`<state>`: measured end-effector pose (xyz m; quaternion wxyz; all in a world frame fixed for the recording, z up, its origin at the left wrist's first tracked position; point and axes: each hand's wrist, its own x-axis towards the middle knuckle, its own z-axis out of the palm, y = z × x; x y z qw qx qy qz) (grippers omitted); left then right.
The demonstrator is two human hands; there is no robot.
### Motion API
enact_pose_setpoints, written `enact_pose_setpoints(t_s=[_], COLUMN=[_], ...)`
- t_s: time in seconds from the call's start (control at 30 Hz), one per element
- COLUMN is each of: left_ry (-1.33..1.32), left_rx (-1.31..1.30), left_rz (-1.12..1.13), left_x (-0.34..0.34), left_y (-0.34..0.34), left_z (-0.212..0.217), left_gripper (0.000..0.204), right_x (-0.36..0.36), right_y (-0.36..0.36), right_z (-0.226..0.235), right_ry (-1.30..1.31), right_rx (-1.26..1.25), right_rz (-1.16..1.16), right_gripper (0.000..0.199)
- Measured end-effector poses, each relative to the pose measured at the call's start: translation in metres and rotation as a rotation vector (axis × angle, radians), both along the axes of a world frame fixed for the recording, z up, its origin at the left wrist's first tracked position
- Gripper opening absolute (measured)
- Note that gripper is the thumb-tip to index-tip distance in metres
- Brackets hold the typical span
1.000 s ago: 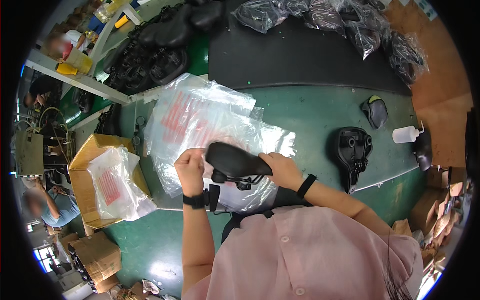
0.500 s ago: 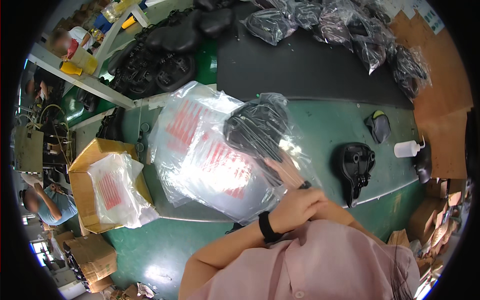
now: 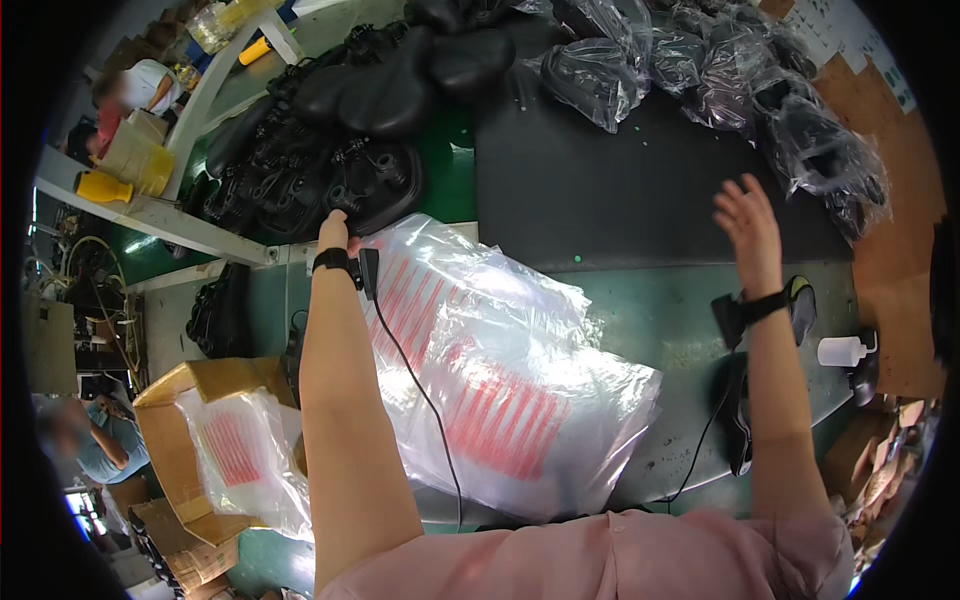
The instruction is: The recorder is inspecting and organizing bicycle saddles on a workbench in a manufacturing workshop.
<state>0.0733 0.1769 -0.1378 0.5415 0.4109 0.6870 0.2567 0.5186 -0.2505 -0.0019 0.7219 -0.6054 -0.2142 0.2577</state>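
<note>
Both arms are flung wide now, where half a second back the hands were tucked together low over the plastic. Starting at the left, the left hand [image 3: 334, 231] is stretched far out toward eleven o'clock, landing on a black bicycle saddle [image 3: 378, 183] at the near edge of the saddle pile [image 3: 300, 140]. That saddle is lying underside up, ribs and rails showing, just past the fingers toward one o'clock, its long axis running roughly left to right. Whether the fingers are clamping it or only touching, I cannot tell; the hand's back is hiding them. Moving across, the stack of clear bags with red print [image 3: 490, 380] is lying on the green table [image 3: 640, 310], between the two forearms. Over at the right, the right hand [image 3: 748, 222] is hanging open in the air, fingers spread, holding nothing, above the dark belt [image 3: 600, 190]. Bagged saddles [image 3: 720, 70] are sitting beyond it at twelve, well apart. Clearly the left hand is the nearer one.
</note>
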Motion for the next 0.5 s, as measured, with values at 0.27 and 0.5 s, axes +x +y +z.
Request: enact_pose_setpoints(t_s=[0.27, 0.5], left_ry=[0.072, -0.267], left_rx=[0.255, 0.198], left_rz=[0.023, -0.296], left_x=[0.025, -0.055], left_y=[-0.045, -0.166], left_z=[-0.003, 0.097], left_gripper=[0.054, 0.056], right_x=[-0.172, -0.192], right_y=[-0.002, 0.002], right_z=[-0.091, 0.004], right_ry=[-0.174, -1.14], right_rx=[-0.443, -0.423], right_rz=[0.532, 0.528], right_gripper=[0.038, 0.066])
